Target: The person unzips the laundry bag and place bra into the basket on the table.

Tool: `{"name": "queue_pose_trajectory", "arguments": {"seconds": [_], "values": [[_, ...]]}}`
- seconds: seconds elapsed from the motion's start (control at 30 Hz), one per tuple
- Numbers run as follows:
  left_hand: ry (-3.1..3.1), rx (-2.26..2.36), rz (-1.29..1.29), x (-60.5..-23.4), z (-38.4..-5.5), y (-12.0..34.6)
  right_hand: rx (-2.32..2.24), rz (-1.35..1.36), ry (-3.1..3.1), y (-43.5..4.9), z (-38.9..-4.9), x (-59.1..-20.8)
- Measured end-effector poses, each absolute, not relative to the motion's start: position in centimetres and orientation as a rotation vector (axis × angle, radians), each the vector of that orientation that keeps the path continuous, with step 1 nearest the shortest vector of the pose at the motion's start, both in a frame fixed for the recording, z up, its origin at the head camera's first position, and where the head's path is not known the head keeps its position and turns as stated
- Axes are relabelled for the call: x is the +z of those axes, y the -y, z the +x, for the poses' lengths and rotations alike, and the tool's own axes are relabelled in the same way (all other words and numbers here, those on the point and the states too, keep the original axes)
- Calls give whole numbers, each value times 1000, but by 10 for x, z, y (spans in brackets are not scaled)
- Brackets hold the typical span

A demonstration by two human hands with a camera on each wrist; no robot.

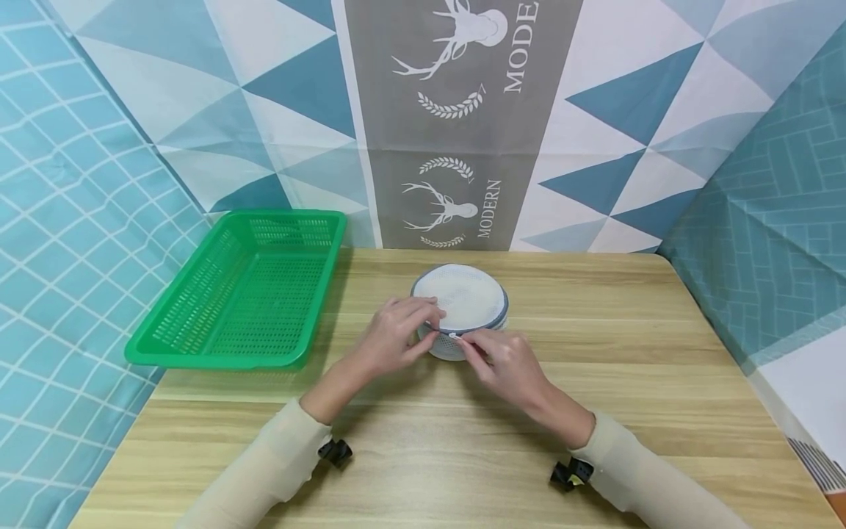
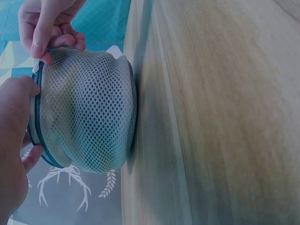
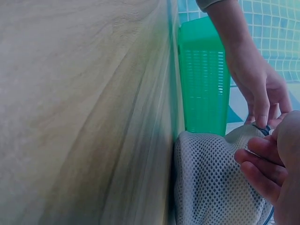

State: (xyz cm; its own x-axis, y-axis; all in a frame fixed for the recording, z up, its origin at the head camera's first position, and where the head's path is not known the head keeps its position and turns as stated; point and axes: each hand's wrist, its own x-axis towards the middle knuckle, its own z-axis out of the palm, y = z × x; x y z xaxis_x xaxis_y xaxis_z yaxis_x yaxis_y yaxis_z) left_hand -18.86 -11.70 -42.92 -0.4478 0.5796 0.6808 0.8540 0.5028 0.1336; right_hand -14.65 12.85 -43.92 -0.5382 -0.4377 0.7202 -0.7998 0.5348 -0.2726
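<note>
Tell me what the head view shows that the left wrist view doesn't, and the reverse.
Only the head view shows the green basket, the full face of the bag's white top, the pale sleeves and the black devices at the wrists.

Only the left wrist view shows the bag's mesh side broadly, with its individual holes distinct.

Both show the mesh bag on the wooden table, the left hand holding its blue rim, the right hand pinching at the small white tab, and deer artwork behind.

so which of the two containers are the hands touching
The round, blue-edged white mesh bag; the green rectangular basket stands apart to its left in the head view, untouched.
</note>
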Motion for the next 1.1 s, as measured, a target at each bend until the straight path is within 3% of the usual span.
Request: {"name": "queue_pose_trajectory", "arguments": {"seconds": [0.67, 0.7, 1.1], "values": [[2185, -661, -1143, -430, -189, 121, 811, 1017, 2118, -131, -150, -442], [2180, -657, -1145, -429, -188, 121, 827, 1036, 2093, -133, -159, -458], [2193, -674, -1165, -427, -188, 118, 804, 1016, 2157, -130, -148, -439]]}}
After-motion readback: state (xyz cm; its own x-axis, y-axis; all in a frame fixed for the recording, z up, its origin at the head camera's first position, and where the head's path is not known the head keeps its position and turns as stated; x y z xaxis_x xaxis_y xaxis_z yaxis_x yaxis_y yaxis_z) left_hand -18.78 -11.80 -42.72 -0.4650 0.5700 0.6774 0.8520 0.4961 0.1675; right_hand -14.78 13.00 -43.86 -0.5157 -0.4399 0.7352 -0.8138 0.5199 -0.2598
